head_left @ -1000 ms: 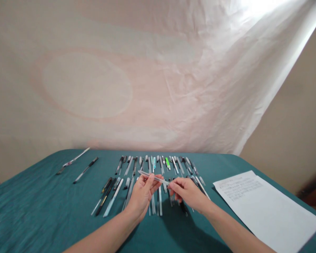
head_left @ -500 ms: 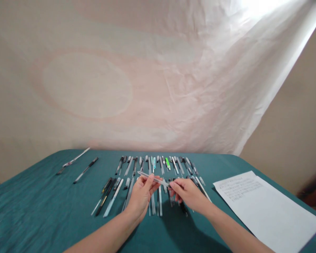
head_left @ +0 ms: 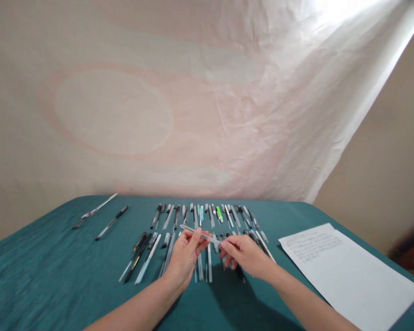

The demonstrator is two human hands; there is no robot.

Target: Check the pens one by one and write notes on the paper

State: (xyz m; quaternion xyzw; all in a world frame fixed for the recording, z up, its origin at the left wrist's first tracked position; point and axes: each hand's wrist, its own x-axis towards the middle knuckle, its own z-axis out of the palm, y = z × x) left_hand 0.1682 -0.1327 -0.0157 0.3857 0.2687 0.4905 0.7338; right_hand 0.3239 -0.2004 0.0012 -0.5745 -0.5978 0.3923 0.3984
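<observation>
My left hand (head_left: 184,257) is closed around a clear, whitish pen barrel (head_left: 189,228), thumb on top. The barrel tilts, with its narrow tip pointing up and left. At the other end, the thumb and fingers of my right hand (head_left: 243,253) pinch together; what small part may sit between them is hidden. Both hands hover over a near row of pen parts, and a white-and-clear barrel (head_left: 209,264) shows between my wrists. Left of my left hand lie a light blue pen (head_left: 147,262) and a black pen (head_left: 137,259).
A far row of pens and caps includes a bright green piece (head_left: 219,214). Two pens lie apart at the left, one with a black grip (head_left: 112,223). Written paper sheets (head_left: 352,276) lie at the right on the green cloth (head_left: 55,276). A pale curtain (head_left: 193,115) hangs behind.
My right hand has shifted very slightly at the barrel's end, its lower fingers a little changed. The left hand and barrel stay almost still.
</observation>
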